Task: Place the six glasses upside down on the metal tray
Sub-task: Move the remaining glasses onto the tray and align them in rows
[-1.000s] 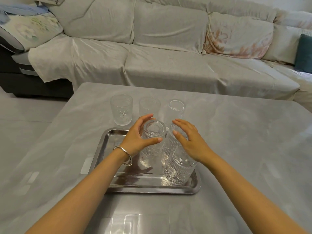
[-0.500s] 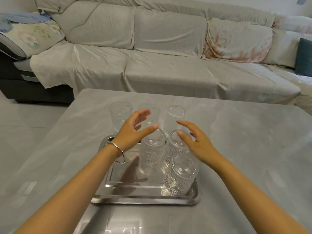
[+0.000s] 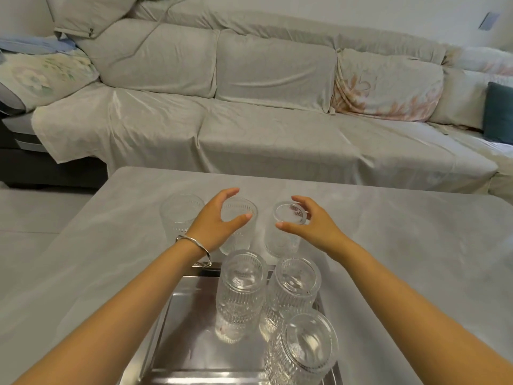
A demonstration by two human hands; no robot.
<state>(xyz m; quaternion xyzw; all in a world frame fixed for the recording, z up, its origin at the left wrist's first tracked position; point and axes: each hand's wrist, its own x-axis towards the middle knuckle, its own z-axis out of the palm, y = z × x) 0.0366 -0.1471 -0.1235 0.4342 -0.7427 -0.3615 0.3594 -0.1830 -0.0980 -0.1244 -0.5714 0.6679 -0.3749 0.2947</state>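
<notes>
Three ribbed clear glasses stand upside down on the metal tray (image 3: 191, 337): one at the back left (image 3: 241, 290), one at the back right (image 3: 294, 287), one at the front right (image 3: 304, 348). Beyond the tray three more glasses stand in a row on the table: a left glass (image 3: 177, 215), a middle glass (image 3: 241, 209) and a right glass (image 3: 286, 240). My left hand (image 3: 215, 222) curls open around the middle glass, fingers apart from it. My right hand (image 3: 311, 225) is open beside the right glass, thumb and fingers framing its top.
The grey marbled table (image 3: 402, 245) reaches to the right and left of the tray. Behind its far edge a cloth-covered sofa (image 3: 249, 120) spans the room. A dark teal cushion (image 3: 498, 115) lies at the far right.
Both hands have left the glasses on the tray and moved forward to the row behind it. The view has tilted so the tray sits lower in frame.
</notes>
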